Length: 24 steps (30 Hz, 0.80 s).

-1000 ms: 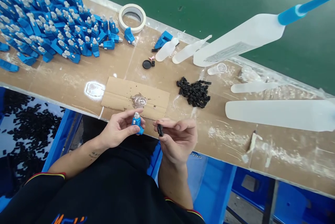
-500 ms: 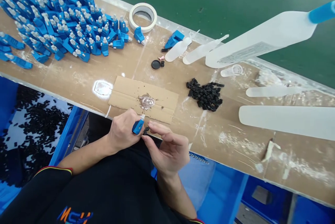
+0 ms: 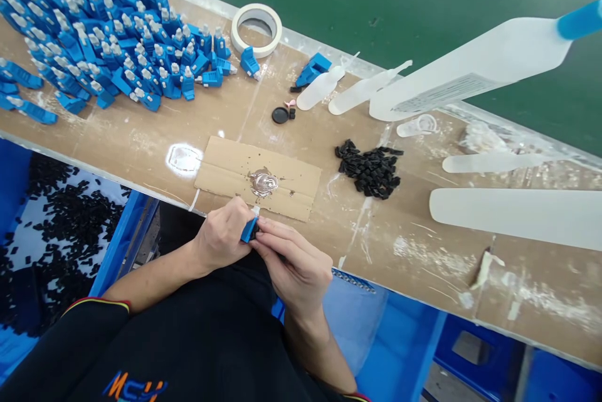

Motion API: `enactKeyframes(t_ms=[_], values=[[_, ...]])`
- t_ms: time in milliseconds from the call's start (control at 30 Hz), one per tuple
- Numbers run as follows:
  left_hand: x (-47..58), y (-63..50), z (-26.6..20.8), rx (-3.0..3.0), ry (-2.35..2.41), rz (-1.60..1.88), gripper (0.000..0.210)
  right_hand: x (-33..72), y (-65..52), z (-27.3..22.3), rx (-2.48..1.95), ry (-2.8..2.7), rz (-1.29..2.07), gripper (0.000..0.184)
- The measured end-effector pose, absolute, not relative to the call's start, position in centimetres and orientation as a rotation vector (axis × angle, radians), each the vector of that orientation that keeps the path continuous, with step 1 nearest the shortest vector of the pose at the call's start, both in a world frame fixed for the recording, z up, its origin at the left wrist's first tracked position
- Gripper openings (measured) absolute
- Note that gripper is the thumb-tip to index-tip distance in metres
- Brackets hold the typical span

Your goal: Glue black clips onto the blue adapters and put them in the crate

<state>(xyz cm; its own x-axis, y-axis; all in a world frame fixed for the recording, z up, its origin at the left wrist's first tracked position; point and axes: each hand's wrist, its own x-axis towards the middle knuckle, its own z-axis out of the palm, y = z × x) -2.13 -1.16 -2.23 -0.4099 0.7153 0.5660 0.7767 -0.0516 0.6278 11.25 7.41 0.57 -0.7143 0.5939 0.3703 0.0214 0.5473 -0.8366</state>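
Left hand (image 3: 220, 236) grips blue part (image 3: 248, 230), right hand (image 3: 298, 267) pinches black piece (image 3: 254, 232) against it; uneven pressure could skew it.

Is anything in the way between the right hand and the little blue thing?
Just the small black piece, at the fingertips of the right hand, beside the blue piece in the left hand. Nothing else visible is between them, though fingers hide part.

The blue piece (image 3: 248, 232) is smooth plastic, the flat strip (image 3: 226, 160) matt cardboard
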Motion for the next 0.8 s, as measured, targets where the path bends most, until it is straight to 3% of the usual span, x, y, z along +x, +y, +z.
enactKeyframes(t_ms=[267,433,533,600,800], values=[[-1.9,-1.3,-1.8,-1.589,-2.12,-1.754,0.028,11.5,7.0,-0.5,-0.496,-2.072,1.203,0.042],[-0.9,-1.5,-1.8,-1.553,-2.114,-2.186,0.034,11.3,6.6,-0.4,-0.631,-1.766,1.554,0.022],[-0.5,-1.6,-1.7,-1.544,-2.079,-2.373,0.036,10.9,7.2,-0.3,-0.635,-1.564,1.874,0.038],[-0.4,-1.7,-1.5,-1.566,-2.06,-2.418,0.036,10.9,7.7,-0.3,-0.607,-1.556,2.016,0.044],[-1.0,-2.0,-0.7,-1.787,-2.017,-2.278,0.043,11.4,8.9,-0.2,-0.622,-1.519,2.017,0.034]])
